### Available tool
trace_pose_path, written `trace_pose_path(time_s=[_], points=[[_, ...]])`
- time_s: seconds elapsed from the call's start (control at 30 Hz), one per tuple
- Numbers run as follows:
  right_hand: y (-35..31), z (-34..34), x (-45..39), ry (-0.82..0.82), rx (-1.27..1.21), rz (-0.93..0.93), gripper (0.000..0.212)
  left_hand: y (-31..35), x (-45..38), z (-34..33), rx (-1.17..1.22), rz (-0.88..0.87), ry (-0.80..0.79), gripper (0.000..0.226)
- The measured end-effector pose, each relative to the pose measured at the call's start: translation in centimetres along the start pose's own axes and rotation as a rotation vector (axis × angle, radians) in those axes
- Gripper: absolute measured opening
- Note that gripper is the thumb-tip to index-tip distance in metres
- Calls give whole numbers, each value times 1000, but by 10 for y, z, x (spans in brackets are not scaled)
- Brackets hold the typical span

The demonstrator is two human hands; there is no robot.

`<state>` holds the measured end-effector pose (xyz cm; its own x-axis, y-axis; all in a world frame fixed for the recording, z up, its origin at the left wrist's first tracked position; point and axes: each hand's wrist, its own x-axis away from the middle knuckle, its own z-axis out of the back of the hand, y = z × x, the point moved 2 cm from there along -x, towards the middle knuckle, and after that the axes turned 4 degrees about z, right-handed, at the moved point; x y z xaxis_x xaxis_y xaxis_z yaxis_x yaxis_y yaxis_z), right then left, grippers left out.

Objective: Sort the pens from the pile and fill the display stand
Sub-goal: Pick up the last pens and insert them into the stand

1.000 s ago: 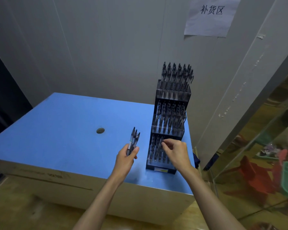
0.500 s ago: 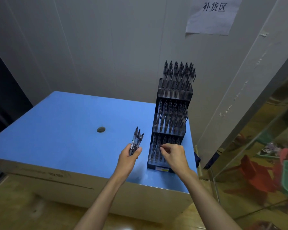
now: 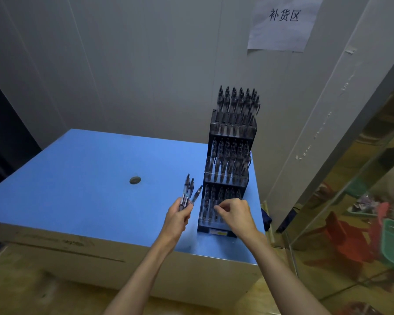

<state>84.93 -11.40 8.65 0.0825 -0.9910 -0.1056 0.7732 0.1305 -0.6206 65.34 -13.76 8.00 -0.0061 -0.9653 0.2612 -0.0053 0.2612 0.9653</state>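
The left hand point(image 3: 177, 215) grips a few pens point(image 3: 188, 194), tips up, just left of the display stand point(image 3: 228, 169) on the blue table point(image 3: 82, 178). The right hand point(image 3: 236, 212) reaches into the stand's lowest tier with curled fingers; what they hold cannot be told.

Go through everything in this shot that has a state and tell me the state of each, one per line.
Left hand: grips a small bunch of pens, upright.
Bunch of pens: held, tips fanned apart.
Right hand: fingers curled at the stand's bottom tier; whether it pinches a pen cannot be told.
Display stand: upright on the blue table, top and middle tiers full of pens.
Paper sign: stuck to the wall.
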Motion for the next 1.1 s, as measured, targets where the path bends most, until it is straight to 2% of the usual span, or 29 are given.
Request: trace_pose_path(time_s=[0.13,0.27,0.5,0.7,0.83,1.0,1.1], points=[[-16,15,2,72,-188,-20,24,2,1,-7,-42,-23,-5,16],[-34,20,4,35,-468,-55,27,4,5,-19,-77,-68,-25,13],[-34,17,8,40,-800,-236,18,5,8,-28,-110,-100,-60,13],[-26,25,3,102,-1008,-299,18,-5,-4,-20,-166,-72,60,28],[-11,36,-2,181,-935,-270,15,-11,-11,-5,-176,-79,96,27],[-2,42,-1,249,-496,-104,11,-14,-10,4,-200,-90,92,26],[2,39,-1,273,-343,-53,17,-15,-10,5,-209,-107,94,26]])
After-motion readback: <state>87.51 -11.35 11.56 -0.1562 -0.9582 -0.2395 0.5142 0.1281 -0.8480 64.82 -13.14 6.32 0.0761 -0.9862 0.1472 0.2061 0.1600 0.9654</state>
